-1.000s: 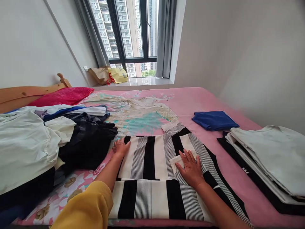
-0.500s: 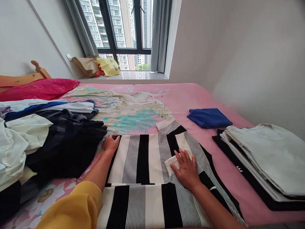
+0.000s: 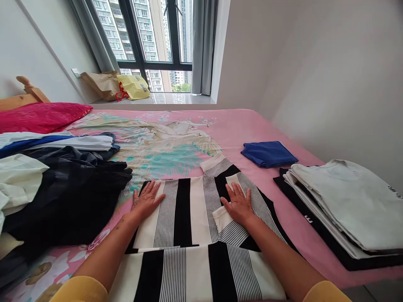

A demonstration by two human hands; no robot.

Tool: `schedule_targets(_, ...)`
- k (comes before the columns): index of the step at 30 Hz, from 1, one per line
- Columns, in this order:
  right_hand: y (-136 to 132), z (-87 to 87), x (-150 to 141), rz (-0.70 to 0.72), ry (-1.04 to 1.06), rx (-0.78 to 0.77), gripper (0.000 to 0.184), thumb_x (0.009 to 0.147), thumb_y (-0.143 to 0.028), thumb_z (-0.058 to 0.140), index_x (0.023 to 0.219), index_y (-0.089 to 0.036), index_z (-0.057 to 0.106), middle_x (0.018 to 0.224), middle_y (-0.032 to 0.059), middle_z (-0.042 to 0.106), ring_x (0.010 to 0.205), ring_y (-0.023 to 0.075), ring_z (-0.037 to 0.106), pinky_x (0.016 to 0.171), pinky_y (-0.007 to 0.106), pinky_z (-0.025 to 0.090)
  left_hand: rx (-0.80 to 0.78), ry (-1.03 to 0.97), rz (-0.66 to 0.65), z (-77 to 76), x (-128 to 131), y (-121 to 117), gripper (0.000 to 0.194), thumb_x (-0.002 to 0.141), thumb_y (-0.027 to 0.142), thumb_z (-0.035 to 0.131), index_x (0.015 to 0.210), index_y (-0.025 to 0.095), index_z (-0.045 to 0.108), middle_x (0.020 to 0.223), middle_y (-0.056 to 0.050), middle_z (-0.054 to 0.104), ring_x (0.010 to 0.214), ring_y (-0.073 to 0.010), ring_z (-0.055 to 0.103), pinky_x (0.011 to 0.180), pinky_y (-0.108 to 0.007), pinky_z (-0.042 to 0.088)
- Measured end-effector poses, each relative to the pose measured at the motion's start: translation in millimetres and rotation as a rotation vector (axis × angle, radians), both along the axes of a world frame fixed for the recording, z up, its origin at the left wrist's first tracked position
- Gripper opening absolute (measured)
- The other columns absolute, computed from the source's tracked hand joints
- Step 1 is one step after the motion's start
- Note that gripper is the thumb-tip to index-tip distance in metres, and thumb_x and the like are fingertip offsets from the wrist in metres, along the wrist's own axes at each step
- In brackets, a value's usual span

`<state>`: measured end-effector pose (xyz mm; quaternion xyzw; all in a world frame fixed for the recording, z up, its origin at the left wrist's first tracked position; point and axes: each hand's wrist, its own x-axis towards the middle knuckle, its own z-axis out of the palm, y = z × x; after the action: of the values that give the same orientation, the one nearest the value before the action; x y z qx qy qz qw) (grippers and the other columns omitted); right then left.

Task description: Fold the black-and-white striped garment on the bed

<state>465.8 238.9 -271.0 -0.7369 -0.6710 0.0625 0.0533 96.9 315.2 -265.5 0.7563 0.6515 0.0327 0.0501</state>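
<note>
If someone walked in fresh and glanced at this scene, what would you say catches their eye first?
Most striking is the black-and-white striped garment spread flat at the near edge of the pink bed, with the left hand and right hand pressed flat on it. A dark heap of unfolded clothes lies to its left, and a folded stack of pale shirts with a folded blue cloth to its right.

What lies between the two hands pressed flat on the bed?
In the head view, only the black-and-white striped knit garment spans the stretch between the left hand and right hand; both rest flat on it.
</note>
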Motion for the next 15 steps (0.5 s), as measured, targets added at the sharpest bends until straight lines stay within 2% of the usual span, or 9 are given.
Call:
schedule_targets(3,23,-4.8,6,-0.070,-0.036,0.037,0.068,0.089,-0.061,0.019,0.146,-0.024,0.020,0.153,0.0075,0.014,0.140,0.0251,0.006,0.108,0.057,-0.004,0.034,0.000,0.089,-4.4,-15,23,0.059,0.089,0.053,0.028,0.142,0.028,0.029,0.153,-0.004,0.019,0.140,-0.0257,0.014,0.108,-0.061,0.002)
schedule_targets(9,74,-13.2,19,-0.225,-0.047,0.158,0.067,0.090,-0.055,0.021,0.145,-0.016,0.021,0.150,0.0129,0.020,0.138,0.0277,0.011,0.106,0.060,0.003,0.168,-0.070,0.179,-11.7,-19,46,0.050,0.089,0.048,0.033,0.133,0.027,0.044,0.147,-0.007,0.034,0.134,-0.0275,0.030,0.108,-0.062,0.006)
schedule_targets(13,106,-16.0,25,-0.273,0.040,0.250,0.063,0.090,-0.051,0.027,0.143,-0.016,0.024,0.144,0.0145,0.032,0.134,0.0275,0.022,0.106,0.057,0.011,0.285,-0.107,0.155,-17.6,-24,53,0.040,0.086,0.037,0.040,0.123,0.028,0.053,0.138,-0.004,0.047,0.127,-0.0247,0.039,0.111,-0.053,0.011)
schedule_targets(15,124,-14.0,28,-0.309,0.099,0.232,0.063,0.088,-0.050,0.033,0.141,-0.017,0.026,0.142,0.0147,0.036,0.131,0.0281,0.026,0.105,0.059,0.011,0.322,-0.118,0.128,-20.4,-27,54,0.039,0.083,0.028,0.042,0.120,0.027,0.054,0.134,-0.002,0.051,0.125,-0.0222,0.042,0.112,-0.046,0.014)
